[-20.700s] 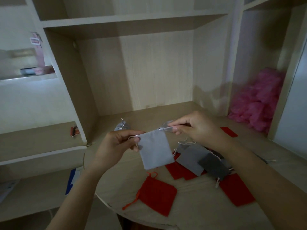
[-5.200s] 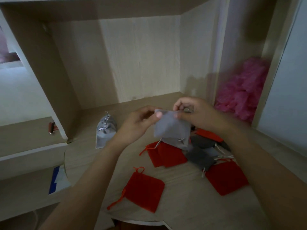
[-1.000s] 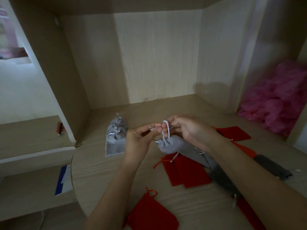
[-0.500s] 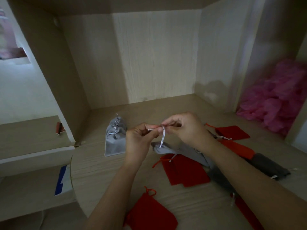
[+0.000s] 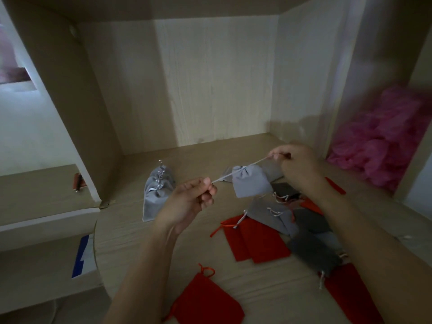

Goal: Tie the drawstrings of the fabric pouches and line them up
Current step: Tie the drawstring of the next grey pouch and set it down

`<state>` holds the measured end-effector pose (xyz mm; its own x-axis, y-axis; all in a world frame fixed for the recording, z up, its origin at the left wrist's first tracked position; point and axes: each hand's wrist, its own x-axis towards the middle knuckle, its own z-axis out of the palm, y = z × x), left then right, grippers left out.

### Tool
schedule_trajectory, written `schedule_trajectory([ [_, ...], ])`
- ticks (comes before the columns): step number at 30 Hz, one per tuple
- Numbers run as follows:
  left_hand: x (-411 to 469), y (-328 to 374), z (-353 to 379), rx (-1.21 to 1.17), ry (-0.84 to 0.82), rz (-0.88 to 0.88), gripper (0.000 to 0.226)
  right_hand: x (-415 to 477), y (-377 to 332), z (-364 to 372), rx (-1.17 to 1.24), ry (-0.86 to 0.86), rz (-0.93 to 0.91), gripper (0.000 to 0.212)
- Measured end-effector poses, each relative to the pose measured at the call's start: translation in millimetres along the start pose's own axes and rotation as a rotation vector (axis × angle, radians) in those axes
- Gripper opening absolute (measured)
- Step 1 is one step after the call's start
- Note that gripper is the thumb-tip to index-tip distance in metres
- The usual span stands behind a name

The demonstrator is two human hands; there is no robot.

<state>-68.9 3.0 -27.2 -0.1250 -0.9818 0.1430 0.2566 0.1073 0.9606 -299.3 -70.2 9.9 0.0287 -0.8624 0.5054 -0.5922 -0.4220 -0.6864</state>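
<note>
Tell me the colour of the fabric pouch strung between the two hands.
The cinched fabric pouch is light grey; head view.

- light wood desk (image 5: 131, 230), rounded front edge
- tied grey pouches (image 5: 156, 197) overlapping in a row, back left
- loose heap at right: red pouches (image 5: 254, 239), grey pouch (image 5: 268, 216), dark grey pouches (image 5: 313, 251)
- lone red pouch (image 5: 208, 300) near front edge
</note>
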Motion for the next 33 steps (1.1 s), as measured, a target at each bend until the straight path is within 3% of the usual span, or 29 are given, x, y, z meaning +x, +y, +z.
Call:
schedule_trajectory([
  [6, -2.7, -2.8, -9.2, -0.060, -0.302, -0.183, 0.023, 4.1, 0.7, -7.9, 0.024, -0.241, 0.042, 0.029],
  [10, -3.8, -5.0, -6.6, -0.012, -0.442, -0.260, 0.027, -0.9, -3.5, -7.4, 0.012, -0.284, -0.025, 0.031],
  [13, -7.3, -3.4, -1.6, 0.023, -0.528, -0.274, 0.015, -6.2, -8.8, 2.1, -0.093, -0.329, -0.092, 0.037],
  [14, -7.3, -4.3, 0.6, 0.023, -0.523, -0.268, 0.006, -7.2, -9.3, 5.1, -0.130, -0.342, -0.098, 0.034],
  [16, -5.2, -5.5, 4.5, -0.029, -0.421, -0.264, 0.016, -10.5, -12.8, 7.9, -0.150, -0.381, -0.083, 0.031],
  [19, -0.7, -4.2, 4.7, -0.242, -0.300, -0.250, 0.033, -16.7, -19.8, 8.4, -0.002, -0.437, -0.006, 0.039],
  [22, 0.8, 1.0, 6.4, -0.323, -0.171, -0.237, 0.026, -19.9, -25.7, 5.9, 0.164, -0.525, 0.023, 0.046],
  [28, 1.3, -3.3, 8.6, -0.176, 0.008, -0.155, 0.024, -19.7, -26.6, 6.3, 0.669, -0.719, 0.204, 0.027],
  [33, -1.0, -1.4, 8.9, -0.069, 0.060, -0.005, 0.019, -22.9, -29.8, 9.8, 0.727, -0.708, 0.157, 0.019],
])
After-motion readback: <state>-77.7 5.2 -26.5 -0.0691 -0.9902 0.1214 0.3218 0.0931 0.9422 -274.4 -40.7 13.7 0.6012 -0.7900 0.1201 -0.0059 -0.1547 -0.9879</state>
